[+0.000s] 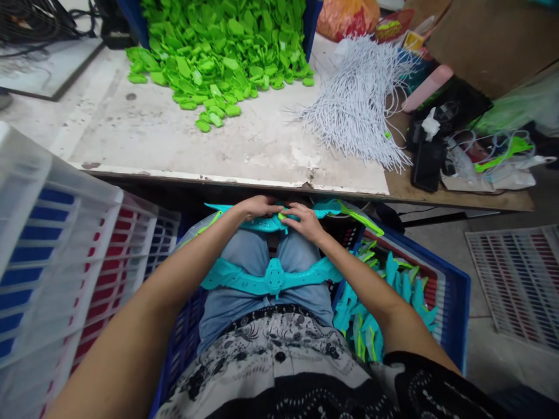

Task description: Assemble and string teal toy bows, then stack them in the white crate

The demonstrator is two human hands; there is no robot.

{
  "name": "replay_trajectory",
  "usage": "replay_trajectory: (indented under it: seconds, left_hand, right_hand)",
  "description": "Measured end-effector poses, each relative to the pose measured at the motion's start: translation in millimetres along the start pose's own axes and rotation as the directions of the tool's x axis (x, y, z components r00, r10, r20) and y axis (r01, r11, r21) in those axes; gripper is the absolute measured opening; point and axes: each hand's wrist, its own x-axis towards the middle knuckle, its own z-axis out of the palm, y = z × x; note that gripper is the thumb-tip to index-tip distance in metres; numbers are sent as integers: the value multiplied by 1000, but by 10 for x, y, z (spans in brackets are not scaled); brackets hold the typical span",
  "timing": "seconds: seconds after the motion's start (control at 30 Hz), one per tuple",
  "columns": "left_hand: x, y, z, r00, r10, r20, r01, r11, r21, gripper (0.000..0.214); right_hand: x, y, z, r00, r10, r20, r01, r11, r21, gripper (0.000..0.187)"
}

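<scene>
My left hand [257, 207] and my right hand [304, 222] meet over my knees, both closed on a long teal plastic strip [267, 224]. The fingers of my right hand pinch a small bright green plastic piece [282, 216] against that strip. A second teal strip [271, 278] lies loose across my lap, closer to my body. A thin green strip [360, 219] sticks out to the right of my right hand.
A worn white table [183, 139] stands ahead, with a heap of green plastic pieces [218, 52] spilling from a blue bin and a bundle of white cords [358, 105]. A blue crate [454, 291] of teal-and-green parts sits at my right, translucent crates [56, 256] at my left.
</scene>
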Motion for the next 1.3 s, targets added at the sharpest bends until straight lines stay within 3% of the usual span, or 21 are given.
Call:
replay_trajectory:
  seconds: [0.07, 0.17, 0.27, 0.43, 0.5, 0.57, 0.63, 0.67, 0.77, 0.83, 0.93, 1.0, 1.07, 1.2, 1.3]
  left_hand:
    - [12, -2, 23, 999, -8, -54, 10, 999, 39, 47]
    - [27, -4, 61, 989, -47, -137, 53, 998, 40, 47]
    - [17, -11, 77, 987, -47, -156, 54, 998, 36, 49]
    - [-6, -42, 52, 989, 87, -117, -72, 990, 124, 53]
    - [-29, -54, 62, 968, 217, -123, -170, 935, 310, 44]
    - [-91, -76, 114, 933, 313, -178, -188, 845, 501, 37]
    - [-199, -126, 214, 885, 384, -263, -145, 764, 629, 33]
    - [-262, -164, 277, 856, 435, -280, -139, 715, 685, 33]
    - [-428, -310, 452, 779, 611, -144, -179, 436, 882, 46]
    - [-473, -391, 510, 785, 619, -18, -171, 244, 954, 64]
    - [-442, -406, 481, 827, 561, 16, -96, 114, 989, 56]
    - [-412, -329, 410, 845, 535, 8, -79, 111, 991, 47]
    - [-414, -207, 330, 865, 501, 17, -113, 162, 980, 43]
    - [-472, 26, 219, 913, 401, 71, -225, 353, 908, 46]
    - [-428, 116, 202, 954, 257, 156, -269, 496, 826, 40]
  right_hand:
    - [31, -20, -3, 993, 117, 31, -118, 993, 17, 29]
    - [159, -34, -43, 956, 263, 131, -264, 964, -8, 58]
    - [292, -50, -78, 912, 319, 258, -303, 948, -97, 71]
    - [276, -235, -77, 888, 356, 291, -267, 915, -303, 69]
    - [252, -393, -118, 900, 317, 298, -176, 891, -418, 60]
    - [335, -580, -199, 908, 245, 340, -52, 870, -489, 41]
    - [599, -749, -287, 934, 146, 326, 28, 880, -474, 24]
    - [805, -813, -318, 959, 89, 268, 44, 891, -452, 25]
    - [1619, -884, -298, 998, -61, 1, 56, 899, -435, 30]
    - [2167, -857, -187, 994, -56, -90, 10, 895, -447, 32]
    - [2726, -800, 31, 974, 82, -211, -169, 884, -437, 42]
    - [2877, -775, 131, 964, 123, -237, -219, 872, -437, 39]
    - [2887, -746, 151, 970, 120, -211, -206, 865, -458, 33]
    - [2697, -654, -6, 985, 124, -123, -169, 853, -494, 32]
    - [2583, -614, -106, 987, 94, -129, -145, 861, -487, 35]
